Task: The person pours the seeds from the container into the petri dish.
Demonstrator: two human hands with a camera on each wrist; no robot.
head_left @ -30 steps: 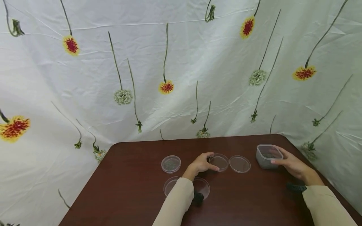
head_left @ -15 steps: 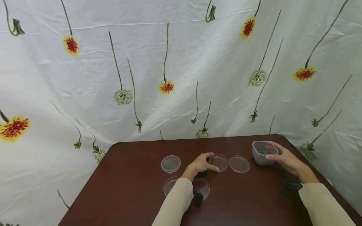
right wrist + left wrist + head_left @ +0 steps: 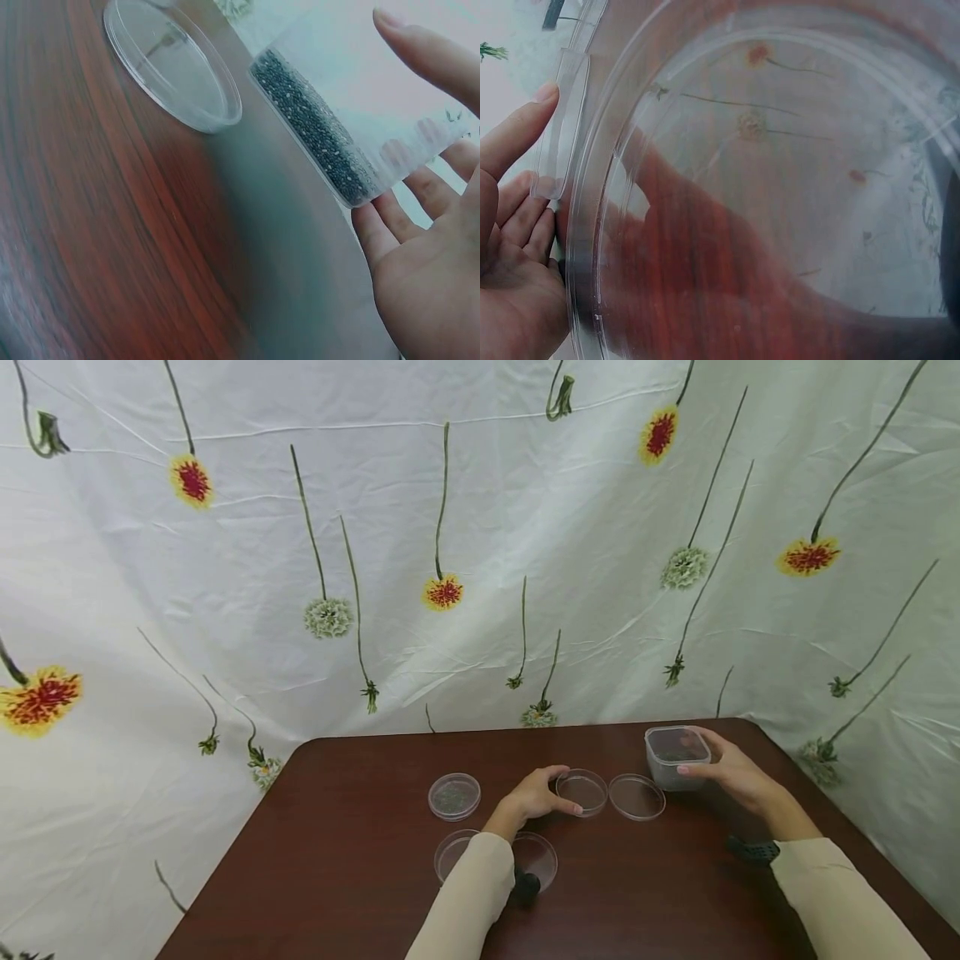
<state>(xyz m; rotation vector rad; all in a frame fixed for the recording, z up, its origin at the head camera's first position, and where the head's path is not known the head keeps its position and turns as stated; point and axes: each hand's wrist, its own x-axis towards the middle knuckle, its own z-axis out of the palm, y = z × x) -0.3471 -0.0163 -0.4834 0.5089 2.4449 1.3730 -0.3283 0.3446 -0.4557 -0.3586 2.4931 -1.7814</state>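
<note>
My left hand (image 3: 534,793) pinches the rim of a clear petri dish (image 3: 583,790) between thumb and fingers, and the dish lies flat on the brown table. To the right sits a second clear petri dish (image 3: 637,797) that no hand touches. My right hand (image 3: 738,774) grips a translucent square plastic tub (image 3: 677,770) by its right side, just behind and right of that second dish. Small dark seeds (image 3: 311,127) fill the tub's lower part in the right wrist view. The tub seems raised off the tabletop.
A petri dish (image 3: 453,798) with something greenish in it lies left of my left hand. Nearer me are two more clear dishes, the left one (image 3: 452,853) and the right one (image 3: 538,858), partly covered by my left sleeve (image 3: 472,885). A flowered cloth (image 3: 480,527) hangs behind the table.
My right hand has carried the tub leftward and slightly toward the table's far edge, close to the second dish. My left hand and the dishes have stayed in place.
</note>
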